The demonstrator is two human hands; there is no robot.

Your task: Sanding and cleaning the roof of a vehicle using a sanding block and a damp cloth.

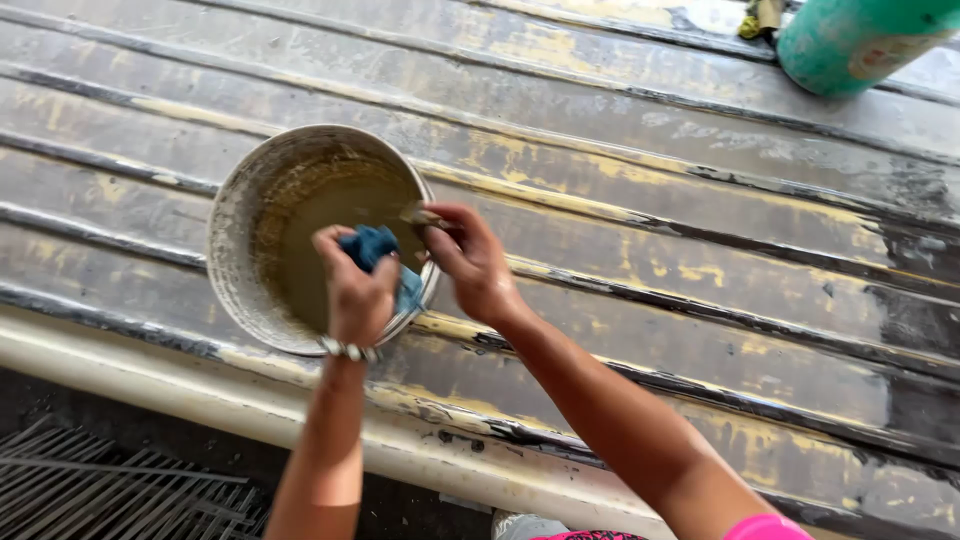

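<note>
Over the bucket [240,215] of murky liquid, the left hand [355,290] is clamped on a blue cloth [372,248]; the right hand [470,262] pinches a small tool [424,215]; firm grips suit wiping.

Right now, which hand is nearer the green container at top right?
Right. The right hand is over the bucket rim, on the green container side; the left hand, gripping a blue cloth, is farther.

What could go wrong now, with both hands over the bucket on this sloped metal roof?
1. The bucket sits tilted on the ribbed roof near its edge; it may slide or tip and spill the murky liquid.
2. The left hand squeezes a blue cloth above the rim, so drips could fall outside.
3. The right hand pinches a small tool, which may slip in.
</note>
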